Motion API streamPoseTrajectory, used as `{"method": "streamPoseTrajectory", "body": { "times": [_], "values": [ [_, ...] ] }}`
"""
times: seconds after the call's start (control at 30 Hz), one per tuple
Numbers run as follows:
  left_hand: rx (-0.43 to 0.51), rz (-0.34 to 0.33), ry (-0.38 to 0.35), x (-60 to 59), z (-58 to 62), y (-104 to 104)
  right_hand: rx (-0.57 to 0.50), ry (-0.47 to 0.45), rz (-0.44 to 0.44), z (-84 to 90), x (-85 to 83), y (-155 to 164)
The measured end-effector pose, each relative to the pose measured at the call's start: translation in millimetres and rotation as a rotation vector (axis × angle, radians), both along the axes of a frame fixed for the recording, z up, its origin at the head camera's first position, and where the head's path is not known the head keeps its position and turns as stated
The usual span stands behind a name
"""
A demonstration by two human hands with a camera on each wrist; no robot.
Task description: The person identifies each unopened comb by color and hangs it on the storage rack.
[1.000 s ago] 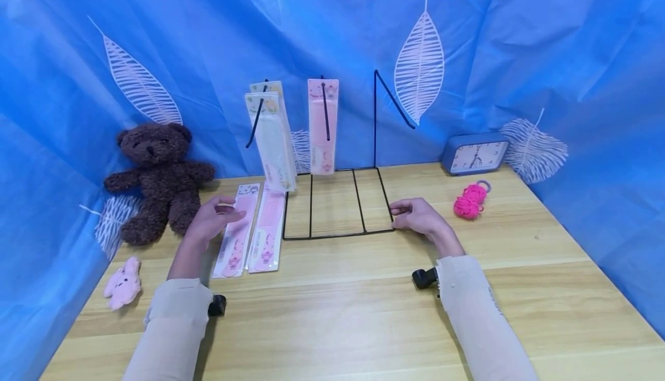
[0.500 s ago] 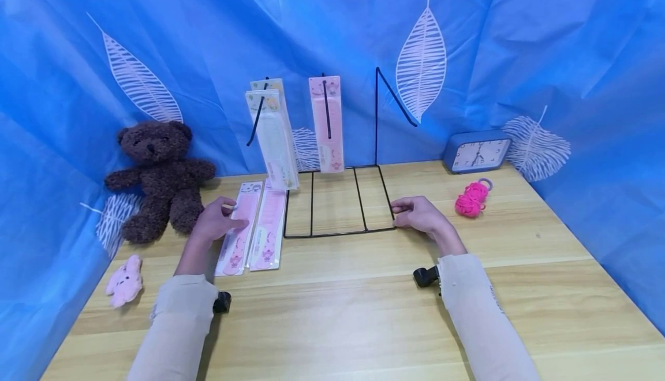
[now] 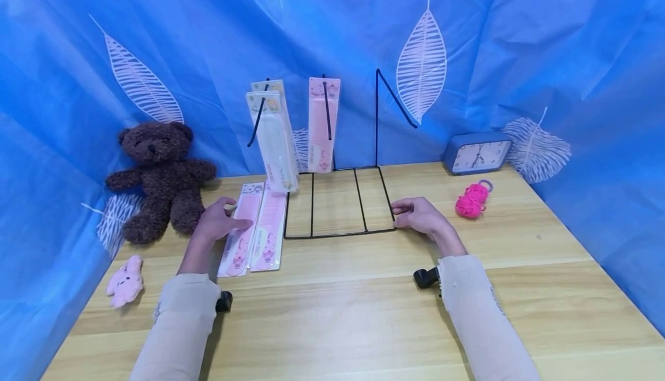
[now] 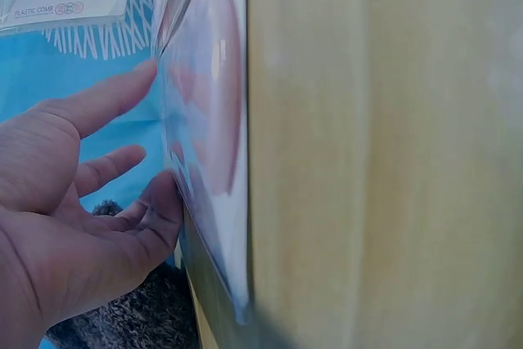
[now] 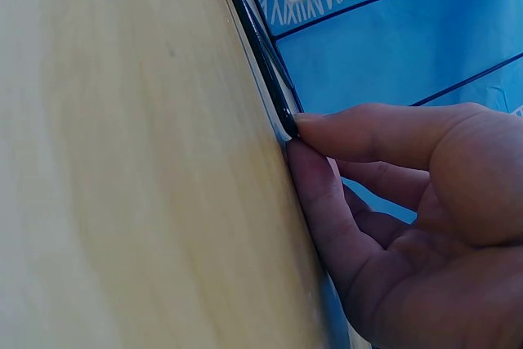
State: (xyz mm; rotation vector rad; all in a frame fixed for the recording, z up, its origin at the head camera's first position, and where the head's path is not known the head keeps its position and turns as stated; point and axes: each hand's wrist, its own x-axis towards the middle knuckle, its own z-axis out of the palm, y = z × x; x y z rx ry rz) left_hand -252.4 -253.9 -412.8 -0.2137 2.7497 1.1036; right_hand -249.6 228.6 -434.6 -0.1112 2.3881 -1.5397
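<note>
Three packaged combs already hang on the black wire rack (image 3: 376,116) in the upper middle of the head view: two pale ones (image 3: 272,138) on the left hook and a pink one (image 3: 323,124) on the middle hook. The right hook is bare. Two more pink comb packs (image 3: 254,225) lie flat on the desk (image 3: 363,312), left of the rack's base, so by the look of it about half or a little more of the hanging is done and these two remain.

The left hand (image 3: 218,225) rests at the left edge of the nearer pack; the wrist view shows its fingers (image 4: 106,104) spread and fairly straight, touching the plastic sleeve, not yet closed round it. The right hand (image 3: 421,216) sits at the front right corner of the rack base, thumb and forefinger pinching the wire, apparently steadying it.

A brown teddy bear (image 3: 158,176), a small pink plush toy (image 3: 124,281), a pink yarn bundle (image 3: 471,201) and a blue clock (image 3: 475,153) stand around.
</note>
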Motion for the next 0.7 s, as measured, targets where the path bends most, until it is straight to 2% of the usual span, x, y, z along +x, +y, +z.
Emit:
{"method": "streamPoseTrajectory", "body": {
  "times": [0.23,0.47,0.7],
  "values": [
    [-0.072,-0.010,-0.009,-3.0,0.8,5.0,0.000,0.006,-0.003,-0.8,-0.2,0.8],
    [-0.075,0.003,-0.049,-5.5,2.1,4.2,-0.004,0.003,-0.001,0.6,0.0,1.0],
    [0.095,-0.035,-0.034,-5.6,0.0,-0.2,0.002,0.014,0.000,-0.2,0.5,0.7]
  ]
}}
